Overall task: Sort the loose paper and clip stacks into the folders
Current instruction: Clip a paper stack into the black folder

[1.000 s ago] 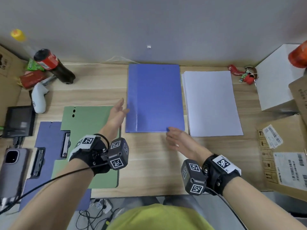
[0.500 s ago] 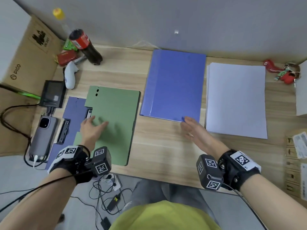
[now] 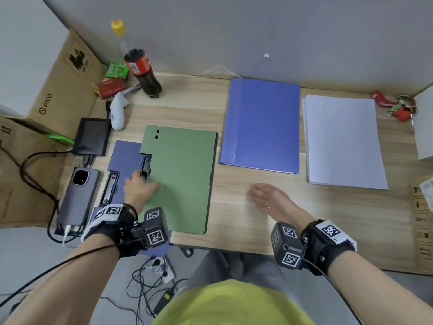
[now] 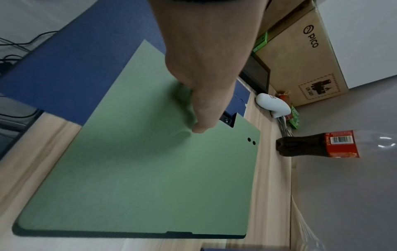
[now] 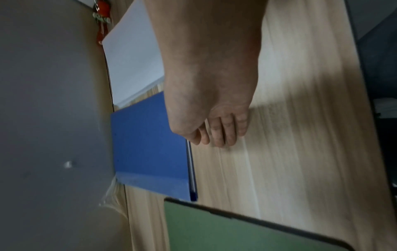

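A green folder point(image 3: 180, 179) lies closed at the table's left, overlapping a dark blue folder point(image 3: 121, 153) with black clips point(image 3: 109, 186). My left hand point(image 3: 140, 186) is at the green folder's left edge, beside its black clip point(image 3: 146, 166). The thumb point(image 4: 199, 129) lies on the green cover point(image 4: 150, 178); the fingers curl at the edge, mostly hidden. A closed blue folder point(image 3: 261, 125) sits in the middle, with a stack of white paper point(image 3: 342, 139) to its right. My right hand point(image 3: 264, 195) hovers, relaxed and holding nothing, over bare wood near the blue folder point(image 5: 148, 149).
A phone point(image 3: 77, 195), a small screen point(image 3: 92, 139), a white controller point(image 3: 118, 111), a cola bottle point(image 3: 143, 71) and snack packets crowd the back left. Cardboard boxes point(image 3: 65, 83) flank both sides. Red keys point(image 3: 396, 106) lie at the back right. Cables hang below the front edge.
My left hand has left the blue folder and come to the green folder's left edge by the clip. My right hand has drawn back from the blue folder's near corner.
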`<move>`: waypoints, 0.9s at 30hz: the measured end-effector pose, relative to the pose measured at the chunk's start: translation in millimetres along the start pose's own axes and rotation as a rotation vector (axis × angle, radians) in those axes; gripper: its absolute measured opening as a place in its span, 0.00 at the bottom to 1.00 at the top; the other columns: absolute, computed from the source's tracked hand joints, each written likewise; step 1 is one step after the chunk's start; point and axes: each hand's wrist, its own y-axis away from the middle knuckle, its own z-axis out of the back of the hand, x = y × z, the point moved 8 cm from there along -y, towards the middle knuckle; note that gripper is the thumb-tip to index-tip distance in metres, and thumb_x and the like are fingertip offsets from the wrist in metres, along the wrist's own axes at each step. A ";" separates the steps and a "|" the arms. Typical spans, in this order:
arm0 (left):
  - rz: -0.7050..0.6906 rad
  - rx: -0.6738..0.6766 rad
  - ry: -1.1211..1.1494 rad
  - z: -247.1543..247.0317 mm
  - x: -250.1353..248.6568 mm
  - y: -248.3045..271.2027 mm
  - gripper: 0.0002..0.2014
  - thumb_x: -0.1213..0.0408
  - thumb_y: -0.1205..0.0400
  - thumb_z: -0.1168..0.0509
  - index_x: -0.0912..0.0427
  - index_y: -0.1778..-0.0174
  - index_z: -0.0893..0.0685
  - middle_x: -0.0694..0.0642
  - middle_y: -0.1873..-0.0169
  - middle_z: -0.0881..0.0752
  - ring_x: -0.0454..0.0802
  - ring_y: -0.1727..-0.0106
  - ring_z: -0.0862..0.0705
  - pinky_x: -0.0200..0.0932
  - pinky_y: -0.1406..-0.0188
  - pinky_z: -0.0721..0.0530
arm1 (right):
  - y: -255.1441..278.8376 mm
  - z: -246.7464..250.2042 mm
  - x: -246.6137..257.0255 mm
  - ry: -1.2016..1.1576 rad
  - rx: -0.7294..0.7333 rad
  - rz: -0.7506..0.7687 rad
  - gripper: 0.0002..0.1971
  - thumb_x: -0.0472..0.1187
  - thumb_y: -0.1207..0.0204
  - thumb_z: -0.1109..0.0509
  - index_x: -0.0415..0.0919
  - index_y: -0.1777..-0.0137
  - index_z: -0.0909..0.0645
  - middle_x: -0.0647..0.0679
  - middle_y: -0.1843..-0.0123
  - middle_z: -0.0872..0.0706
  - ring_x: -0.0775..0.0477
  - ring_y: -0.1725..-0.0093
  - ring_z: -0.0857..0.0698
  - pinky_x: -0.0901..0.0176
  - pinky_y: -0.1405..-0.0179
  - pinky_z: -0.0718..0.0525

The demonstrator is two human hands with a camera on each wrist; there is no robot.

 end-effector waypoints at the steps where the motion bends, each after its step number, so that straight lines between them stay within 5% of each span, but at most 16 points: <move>1: -0.010 0.006 0.003 2.3 3.6 -2.0 0.37 0.57 0.29 0.24 0.58 0.24 0.31 0.65 0.28 0.27 0.65 0.27 0.28 0.61 0.28 0.27 | -0.6 -12.6 -3.3 0.014 0.006 -0.008 0.10 0.40 0.14 0.43 0.44 0.39 0.23 0.45 0.39 0.16 0.42 0.36 0.20 0.55 0.42 0.22; 6: -0.012 0.073 0.147 7.6 18.8 -3.4 0.36 0.58 0.25 0.27 0.59 0.21 0.34 0.62 0.27 0.24 0.62 0.28 0.25 0.55 0.29 0.26 | -5.8 -70.0 -12.7 0.125 0.056 -0.013 0.18 0.35 0.13 0.48 0.37 0.24 0.33 0.38 0.26 0.25 0.41 0.26 0.26 0.50 0.25 0.30; 9: 0.002 0.140 0.246 0.3 25.8 -0.1 0.28 0.59 0.20 0.31 0.65 0.26 0.29 0.62 0.31 0.22 0.61 0.28 0.25 0.49 0.35 0.27 | -3.9 -92.9 -13.2 0.209 0.053 0.000 0.14 0.38 0.14 0.45 0.42 0.30 0.29 0.43 0.30 0.23 0.44 0.25 0.28 0.50 0.25 0.30; 12: 0.038 0.209 0.362 -9.1 36.2 6.8 0.10 0.57 0.15 0.37 0.58 0.44 0.26 0.55 0.51 0.20 0.58 0.41 0.22 0.43 0.47 0.32 | -2.0 -102.2 -15.3 0.288 0.044 0.006 0.13 0.43 0.17 0.40 0.44 0.35 0.23 0.49 0.32 0.20 0.48 0.28 0.26 0.52 0.31 0.27; 14: 0.036 0.204 0.452 -11.0 43.3 9.6 0.10 0.55 0.13 0.42 0.58 0.54 0.28 0.52 0.62 0.26 0.54 0.54 0.24 0.42 0.49 0.34 | -2.2 -102.9 -20.2 0.296 0.033 -0.006 0.10 0.44 0.18 0.40 0.45 0.40 0.23 0.49 0.34 0.20 0.47 0.28 0.25 0.53 0.36 0.26; 17: -0.030 0.090 0.471 -2.2 53.2 10.1 0.12 0.57 0.11 0.49 0.62 0.51 0.27 0.59 0.55 0.22 0.54 0.52 0.25 0.44 0.52 0.31 | 1.4 -105.9 -28.9 0.289 0.028 -0.020 0.08 0.42 0.15 0.42 0.46 0.38 0.28 0.47 0.32 0.23 0.48 0.32 0.25 0.52 0.35 0.27; 22: -0.148 -0.022 0.445 18.4 49.6 16.8 0.08 0.59 0.12 0.49 0.56 0.47 0.26 0.54 0.59 0.22 0.54 0.52 0.25 0.44 0.53 0.30 | 13.7 -114.1 -32.9 0.328 0.067 0.004 0.22 0.51 0.15 0.42 0.41 0.26 0.31 0.48 0.31 0.23 0.45 0.33 0.24 0.48 0.31 0.27; 27: -0.254 0.089 0.547 15.8 9.9 29.2 0.12 0.57 0.12 0.45 0.56 0.42 0.19 0.61 0.41 0.16 0.59 0.42 0.20 0.44 0.48 0.27 | 39.8 -105.8 0.4 0.136 0.099 0.105 0.20 0.53 0.13 0.50 0.45 0.34 0.21 0.50 0.45 0.13 0.50 0.52 0.14 0.56 0.56 0.17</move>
